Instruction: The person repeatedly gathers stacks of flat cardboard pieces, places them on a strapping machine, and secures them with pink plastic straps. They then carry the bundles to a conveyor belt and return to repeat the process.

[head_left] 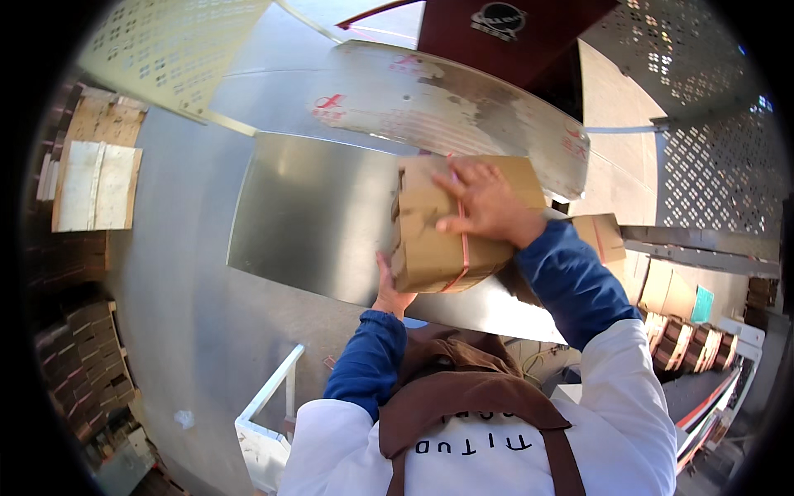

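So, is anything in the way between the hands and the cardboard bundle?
Only the thin pink strap: it runs around the bundle and passes under part of the right hand, which lies flat on top. Nothing visible stands between the left hand and the bundle's near left corner.

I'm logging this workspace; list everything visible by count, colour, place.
cardboard bundle: one, brown, between hands
strap: one, pink, around bundle
table: one, silver, beneath bundle
board: one, grey, beyond table
perforated panels: several, cream or grey, upper corners
panel: one, dark red, top
cardboard stacks: several, brown, both sides
frame: one, white, lower left
left hand: one, bare, bundle's left
right hand: one, bare, atop bundle
sleeves: two, blue, forearms
apron: one, brown, chest
shirt: one, white, torso
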